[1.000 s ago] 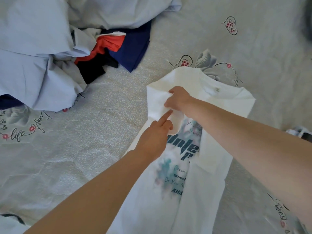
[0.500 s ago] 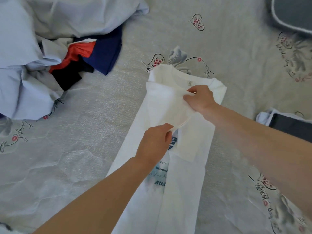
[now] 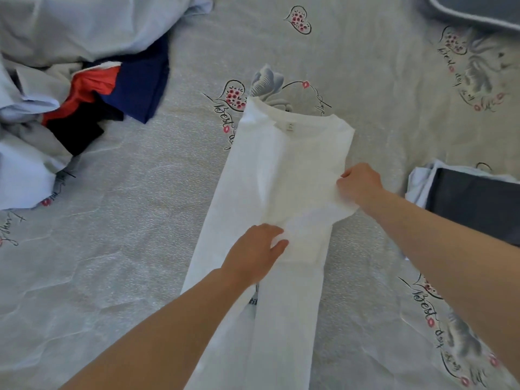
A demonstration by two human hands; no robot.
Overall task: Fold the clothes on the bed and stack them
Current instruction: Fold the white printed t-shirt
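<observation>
Since before, both sides of the shirt are folded in; right hand pinches its edge, left hand presses flat, fingers relaxed.

Shirt: lies lengthwise in the middle of the bed cover, collar at the far end.
Left hand: on the shirt's near middle.
Right hand: at the shirt's right edge.
Heap of clothes: far left, well apart from the shirt.
Folded stack: right of the shirt, just beyond the right hand.
Pillow: far right corner.
</observation>
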